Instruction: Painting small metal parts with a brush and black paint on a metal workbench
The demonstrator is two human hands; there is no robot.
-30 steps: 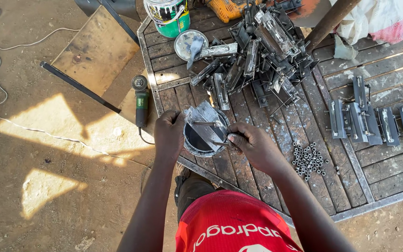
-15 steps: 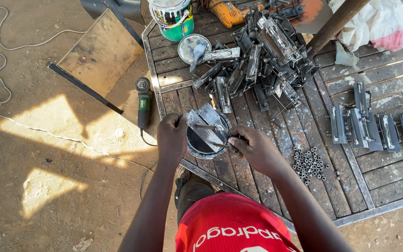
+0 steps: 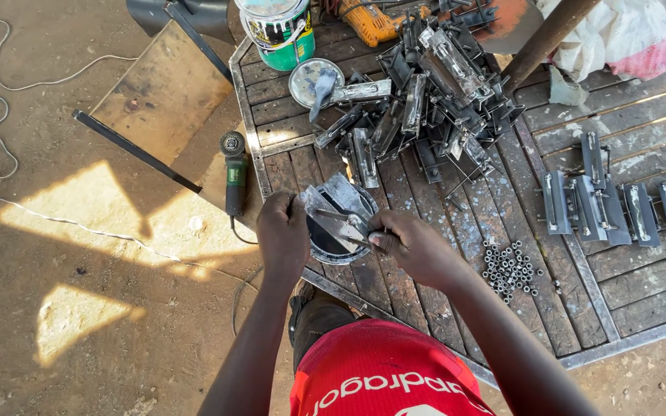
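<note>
My left hand (image 3: 283, 231) grips the left edge of a flat grey metal part (image 3: 339, 199), holding it tilted over a small round tin (image 3: 331, 245) with a dark inside. My right hand (image 3: 414, 246) is closed on a thin stick-like tool (image 3: 348, 239) whose tip reaches across the tin under the part. I cannot tell whether it is a brush. Both hands work at the near-left corner of a slatted metal-framed table (image 3: 580, 323).
A heap of similar metal parts (image 3: 425, 92) lies behind the tin, and a row of them (image 3: 618, 204) at the right. Small metal rings (image 3: 510, 270), a paint can (image 3: 275, 27), a lid (image 3: 310, 77), an angle grinder (image 3: 234, 173), a board (image 3: 159, 96), ground cables.
My hands stay at the tin with the part and the tool. The part has tipped slightly, and my head has shifted a little.
</note>
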